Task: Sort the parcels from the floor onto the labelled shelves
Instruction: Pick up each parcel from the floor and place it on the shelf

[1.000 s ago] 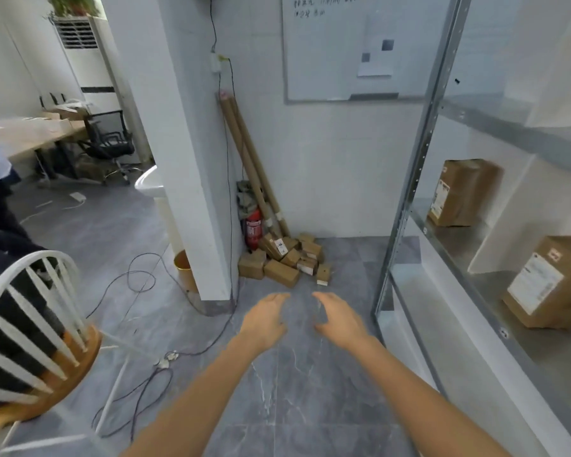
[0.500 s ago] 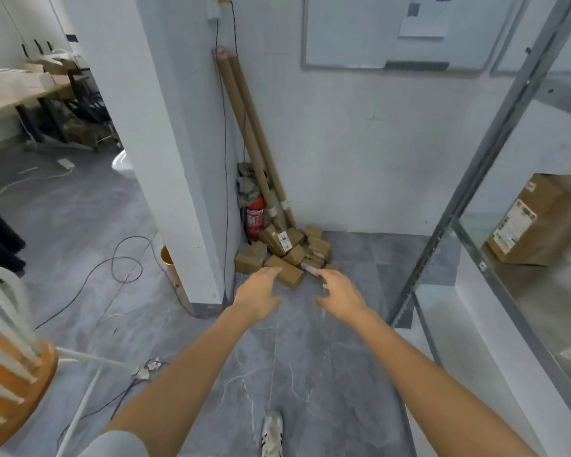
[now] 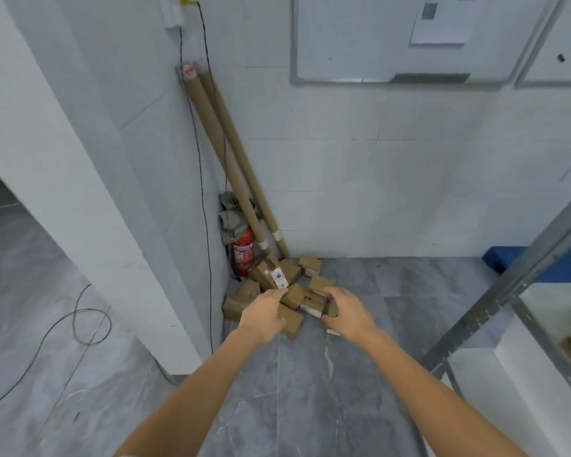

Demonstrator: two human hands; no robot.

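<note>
Closer to the parcel pile, hands now over it.

Moved in on the corner: parcels [image 3: 285, 293] larger in view than a second ago, chair and desk gone from sight on the left, shelf boxes on the right no longer seen except a sliver at the frame's edge. Left hand [image 3: 264, 313] and right hand [image 3: 348, 313], earlier spread above bare floor [image 3: 310, 390] well short of the pile, now reaching the near side of the heap with fingers curled, overlapping the nearest boxes; contact impossible to confirm.
</note>
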